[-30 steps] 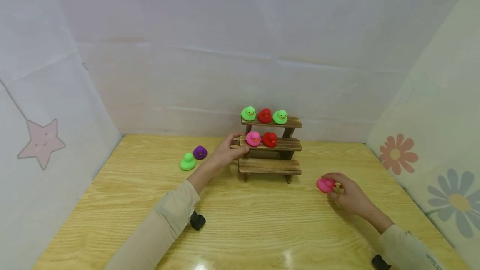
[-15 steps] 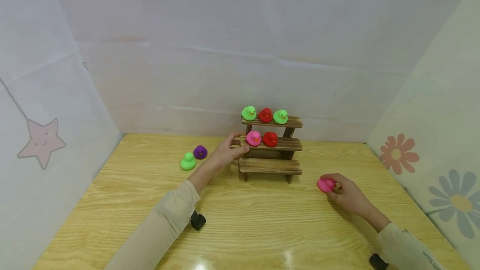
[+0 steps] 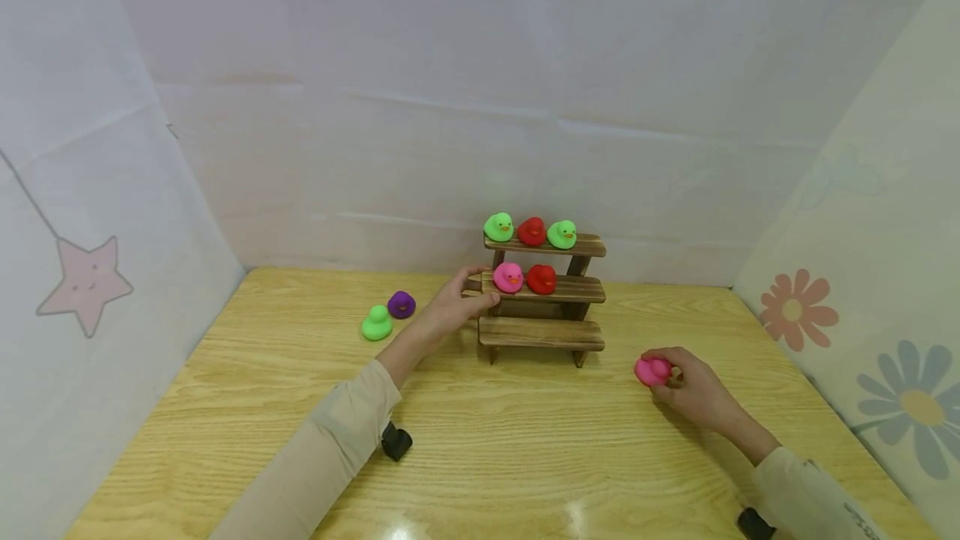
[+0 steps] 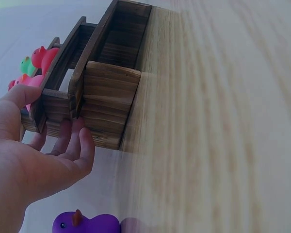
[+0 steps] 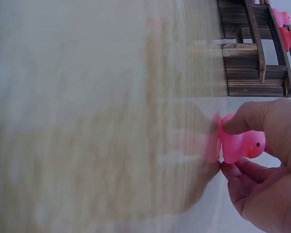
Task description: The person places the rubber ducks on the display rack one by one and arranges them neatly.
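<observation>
The right grip partly hides its pink duck; sleeve lettering is unreadable.

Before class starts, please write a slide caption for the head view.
Left hand holds a wooden stand bearing five ducks; right hand pinches a pink duck on the table.

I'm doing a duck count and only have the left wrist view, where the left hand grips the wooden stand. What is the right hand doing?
Observer: The right hand pinches a hot-pink rubber duck to the right of the wooden stand.
Operator: A purple rubber duck sits at my bottom edge. Is any other duck near it?
Observer: Yes, the head view shows a loose green duck just in front of it, to the left.
Operator: And the full row on the top shelf?
Observer: Left to right in the head view: a green duck, a red duck and another green duck.
</observation>
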`<move>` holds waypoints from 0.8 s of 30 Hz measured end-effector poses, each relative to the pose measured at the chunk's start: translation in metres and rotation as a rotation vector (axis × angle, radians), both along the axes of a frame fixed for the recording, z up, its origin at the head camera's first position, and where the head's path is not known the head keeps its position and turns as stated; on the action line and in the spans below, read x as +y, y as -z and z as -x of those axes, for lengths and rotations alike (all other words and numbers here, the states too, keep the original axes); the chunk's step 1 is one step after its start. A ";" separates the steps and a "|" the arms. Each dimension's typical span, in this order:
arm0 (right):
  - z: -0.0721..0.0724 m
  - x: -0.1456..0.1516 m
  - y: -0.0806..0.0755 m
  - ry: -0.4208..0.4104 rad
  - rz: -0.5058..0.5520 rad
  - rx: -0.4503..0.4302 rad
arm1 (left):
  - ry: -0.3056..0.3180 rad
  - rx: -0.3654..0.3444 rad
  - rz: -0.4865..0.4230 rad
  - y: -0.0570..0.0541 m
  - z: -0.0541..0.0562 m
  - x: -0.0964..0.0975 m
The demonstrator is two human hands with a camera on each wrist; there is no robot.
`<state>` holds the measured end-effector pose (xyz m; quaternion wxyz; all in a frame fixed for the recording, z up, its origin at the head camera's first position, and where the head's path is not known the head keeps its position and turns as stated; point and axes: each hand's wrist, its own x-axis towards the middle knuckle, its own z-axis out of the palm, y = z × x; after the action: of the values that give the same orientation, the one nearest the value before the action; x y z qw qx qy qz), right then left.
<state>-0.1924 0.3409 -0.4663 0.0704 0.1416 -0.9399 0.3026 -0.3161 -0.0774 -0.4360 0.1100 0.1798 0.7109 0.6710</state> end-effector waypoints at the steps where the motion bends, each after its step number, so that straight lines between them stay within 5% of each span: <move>1: 0.000 0.000 0.000 0.000 -0.003 0.003 | -0.001 0.000 0.000 0.000 0.000 0.000; 24: 0.006 -0.017 -0.009 0.032 0.023 0.070 | 0.002 0.013 0.011 0.000 0.000 -0.001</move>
<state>-0.1989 0.3242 -0.4568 0.1095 0.1364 -0.9355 0.3069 -0.3160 -0.0780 -0.4364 0.1070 0.1846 0.7149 0.6659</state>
